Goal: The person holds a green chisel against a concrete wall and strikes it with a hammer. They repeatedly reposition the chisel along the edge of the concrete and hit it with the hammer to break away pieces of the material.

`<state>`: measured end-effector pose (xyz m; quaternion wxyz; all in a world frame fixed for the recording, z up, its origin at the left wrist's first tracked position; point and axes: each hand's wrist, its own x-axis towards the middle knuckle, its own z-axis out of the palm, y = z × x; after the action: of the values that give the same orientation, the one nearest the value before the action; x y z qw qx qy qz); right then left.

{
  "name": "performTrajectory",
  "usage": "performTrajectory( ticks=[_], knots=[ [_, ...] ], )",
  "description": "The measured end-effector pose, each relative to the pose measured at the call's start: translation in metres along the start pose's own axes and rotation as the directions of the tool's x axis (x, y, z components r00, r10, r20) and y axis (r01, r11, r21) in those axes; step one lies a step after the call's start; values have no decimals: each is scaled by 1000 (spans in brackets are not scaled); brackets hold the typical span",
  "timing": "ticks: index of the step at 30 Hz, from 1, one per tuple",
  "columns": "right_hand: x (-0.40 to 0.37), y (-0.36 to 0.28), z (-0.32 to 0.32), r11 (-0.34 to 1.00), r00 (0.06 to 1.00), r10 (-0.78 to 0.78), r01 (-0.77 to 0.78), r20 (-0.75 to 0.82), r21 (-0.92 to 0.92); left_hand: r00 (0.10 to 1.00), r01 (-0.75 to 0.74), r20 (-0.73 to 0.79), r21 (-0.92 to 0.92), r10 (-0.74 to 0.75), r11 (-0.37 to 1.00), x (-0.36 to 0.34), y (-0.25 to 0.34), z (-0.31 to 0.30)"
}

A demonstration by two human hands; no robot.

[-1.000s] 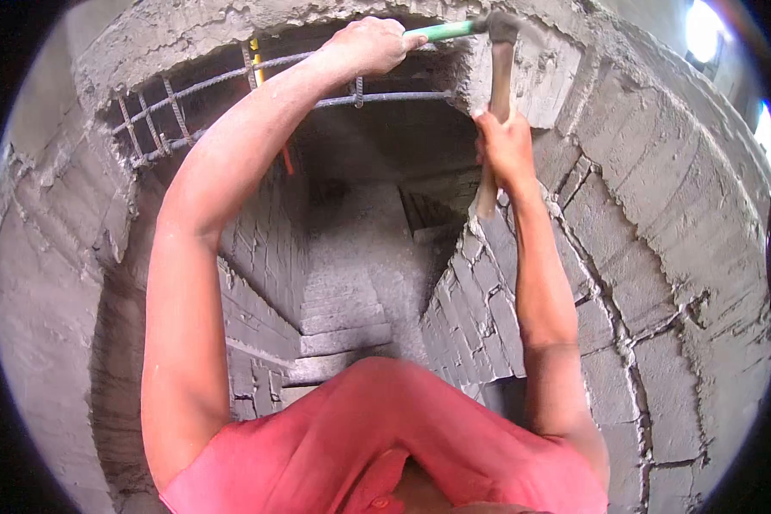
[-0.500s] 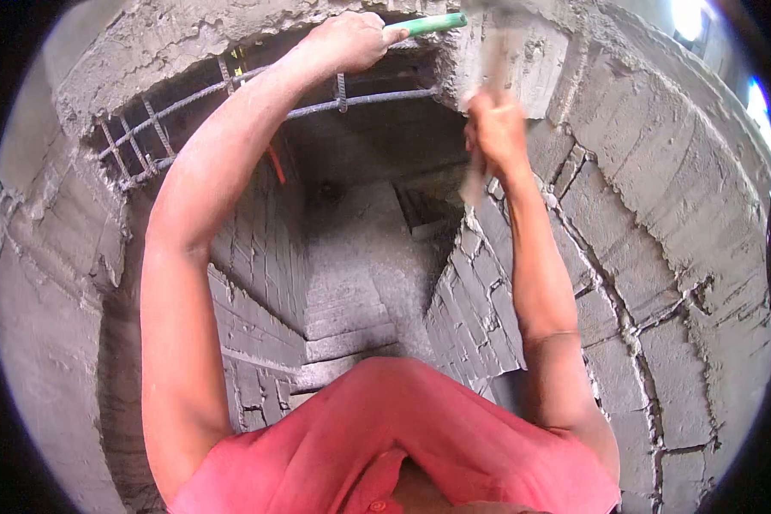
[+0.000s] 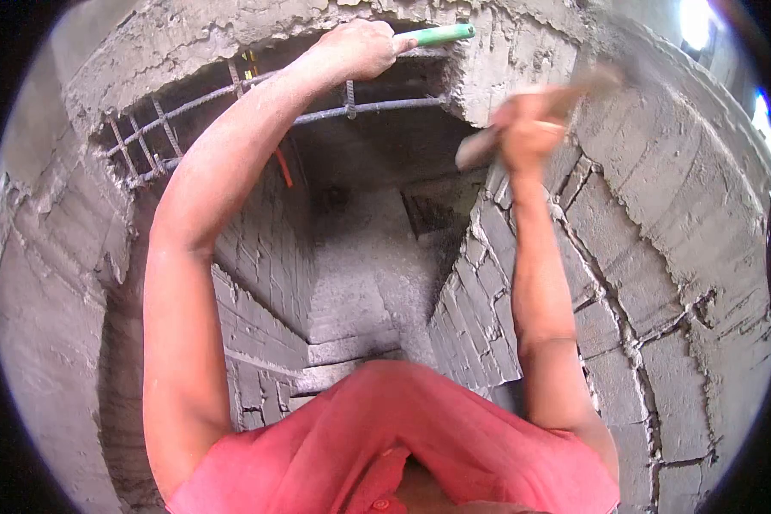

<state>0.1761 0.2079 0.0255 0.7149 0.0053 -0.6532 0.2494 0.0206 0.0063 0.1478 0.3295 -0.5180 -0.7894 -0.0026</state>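
Up at the opening's top edge, my left hand (image 3: pixel 360 50) is closed round a green rod-like tool (image 3: pixel 441 35), whose end points right toward the rough concrete edge (image 3: pixel 488 73). What lies behind that fist is hidden. To the right, my right hand (image 3: pixel 531 128) grips the wooden handle of a hammer (image 3: pixel 480 148). Its far end is smeared by motion at the upper right, away from the green tool. Steel rebar (image 3: pixel 373 108) crosses the opening just below my left hand.
More crossed rebar (image 3: pixel 158 128) spans the opening at the upper left, with a thin orange strip (image 3: pixel 283 168) hanging near it. Cracked block masonry (image 3: pixel 608 265) runs down the right side. Far below are steps and a floor (image 3: pixel 360 291) between brick walls.
My right hand has moved slightly right, and the hammer has swung from near upright to a slant with its far end to the right. The view has shifted slightly.
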Motion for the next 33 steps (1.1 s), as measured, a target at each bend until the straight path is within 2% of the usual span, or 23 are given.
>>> performTrajectory(
  ticks=[1, 3, 4, 7, 9, 11, 12, 13, 14, 15, 17, 18, 19, 20, 21, 23, 26, 27, 29, 33],
  knots=[
    [-12, -32, 3, 711, 696, 572, -684, 434, 161, 1000, 1, 1, -4, -1, 1000, 0, 3, 4],
    [-34, -28, -4, 645, 634, 581, -741, 510, 186, 996, 44, 78, 6, -44, 999, 3, 5, 8],
    [-33, -34, -11, 669, 675, 561, -710, 478, 218, 991, 117, 67, -43, -114, 992, 0, 9, 9],
    [-63, -52, -46, 673, 754, 525, -652, 395, 351, 988, 143, 68, -104, -137, 984, -16, 20, 16],
    [-97, -70, -63, 494, 755, 539, -642, 373, 586, 947, 318, 136, -294, -290, 901, -30, 32, 39],
    [-142, -75, -75, 411, 766, 553, -592, 327, 693, 937, 350, 116, -326, -330, 878, -49, 52, 74],
    [-153, -79, -81, 449, 763, 559, -608, 324, 655, 929, 369, 137, -395, -343, 842, -54, 58, 92],
    [-162, -80, -87, 486, 760, 565, -621, 321, 614, 942, 296, 27, -532, -334, 793, -60, 63, 117],
    [-167, -71, -96, 516, 750, 528, -655, 398, 551, 932, 344, 96, -536, -349, 771, -65, 69, 124],
    [-161, -67, -102, 515, 750, 530, -655, 396, 552, 919, 390, 169, -536, -357, 749, -69, 75, 127],
    [-142, -65, -118, 625, 732, 509, -677, 453, 390, 921, 383, 169, -568, -352, 729, -68, 80, 119],
    [-129, -66, -123, 647, 696, 557, -706, 454, 289, 939, 301, 68, -637, -338, 709, -65, 79, 110],
    [-117, -64, -125, 645, 696, 565, -708, 443, 288, 945, 212, -33, -696, -325, 686, -62, 78, 95],
    [-107, -60, -125, 710, 735, 520, -655, 434, 258, 947, 222, -14, -693, -322, 686, -57, 73, 79],
    [-99, -57, -125, 770, 770, 472, -597, 429, 224, 941, 151, -124, -679, -315, 718, -50, 65, 72],
    [-87, -55, -124, 760, 779, 460, -594, 425, 266, 949, 109, -177, -595, -262, 796, -33, 43, 49],
    [-75, -54, -121, 684, 801, 433, -590, 413, 428, 966, 16, -195, -606, -167, 795, -14, 18, 26],
    [-76, -53, -117, 677, 795, 444, -600, 413, 426, 974, 14, -181, -561, -140, 828, -7, 8, 26],
    [-75, -50, -111, 560, 830, 432, -554, 354, 616, 980, 41, -142, -537, -138, 843, -2, 0, 19],
    [-77, -49, -105, 522, 868, 383, -486, 317, 701, 984, 97, -78, -515, -160, 852, -2, -4, 12]
  ],
)
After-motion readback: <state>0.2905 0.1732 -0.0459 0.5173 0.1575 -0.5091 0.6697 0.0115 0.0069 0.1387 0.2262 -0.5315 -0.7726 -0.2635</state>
